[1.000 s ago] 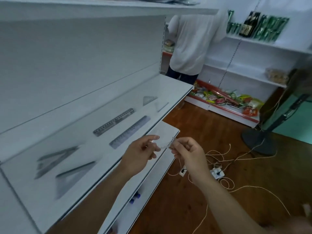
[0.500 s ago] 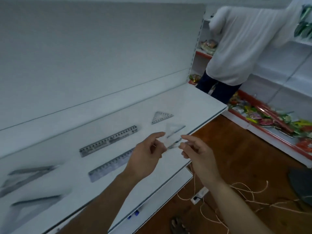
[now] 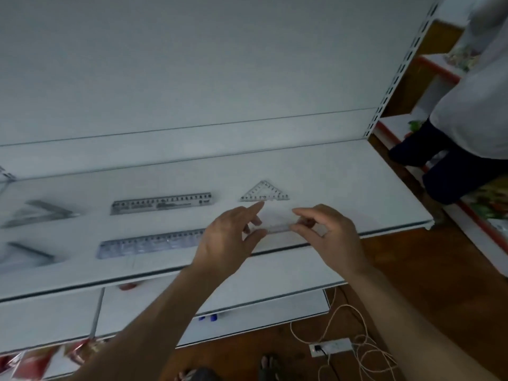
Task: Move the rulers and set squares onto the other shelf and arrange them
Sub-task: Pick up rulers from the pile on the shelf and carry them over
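A small clear set square is held just above the white shelf, near its front edge. My left hand pinches its left end, index finger stretched out. My right hand pinches its right end. Directly behind it lies another clear set square. Two grey rulers lie to the left, a back ruler and a front ruler. Two larger set squares, one further back and one nearer the front, are blurred at the far left.
A person in a white shirt and dark trousers stands close to the shelf's right end. Below are a lower white shelf, red packets, and a power strip with loose cables on the wooden floor.
Both hands have carried the small set square forward and down, from mid-air to just over the shelf in front of the other small set square. My view has swung towards the shelf.
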`<action>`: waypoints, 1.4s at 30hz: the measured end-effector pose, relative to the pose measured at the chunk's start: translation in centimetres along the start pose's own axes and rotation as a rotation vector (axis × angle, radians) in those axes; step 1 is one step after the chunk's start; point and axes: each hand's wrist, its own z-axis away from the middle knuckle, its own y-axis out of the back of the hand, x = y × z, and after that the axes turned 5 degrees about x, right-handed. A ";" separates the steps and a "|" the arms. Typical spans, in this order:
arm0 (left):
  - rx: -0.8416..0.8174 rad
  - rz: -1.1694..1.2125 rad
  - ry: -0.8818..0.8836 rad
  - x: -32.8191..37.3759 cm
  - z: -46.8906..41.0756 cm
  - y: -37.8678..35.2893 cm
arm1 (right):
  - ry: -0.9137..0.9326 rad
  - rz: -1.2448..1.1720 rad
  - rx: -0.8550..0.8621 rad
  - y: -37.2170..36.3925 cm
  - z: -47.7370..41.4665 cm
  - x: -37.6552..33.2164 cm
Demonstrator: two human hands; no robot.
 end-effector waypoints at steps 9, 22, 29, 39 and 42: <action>-0.102 -0.274 0.128 0.2 -1.0 -0.7 | 0.091 0.096 -0.075 -0.9 -1.5 3.7; -0.162 -0.226 0.196 -0.3 -1.1 -1.2 | 0.078 0.157 -0.143 -1.2 -1.4 4.5; -0.127 -0.194 0.212 -0.4 -0.8 -1.2 | 0.058 0.136 -0.161 -0.9 -1.4 4.3; -0.112 -0.184 0.192 -0.3 -0.5 -1.2 | 0.015 0.144 -0.187 -0.8 -1.3 4.1; -0.108 -0.196 0.180 -0.3 -0.5 -1.2 | 0.007 0.144 -0.193 -0.7 -1.3 4.0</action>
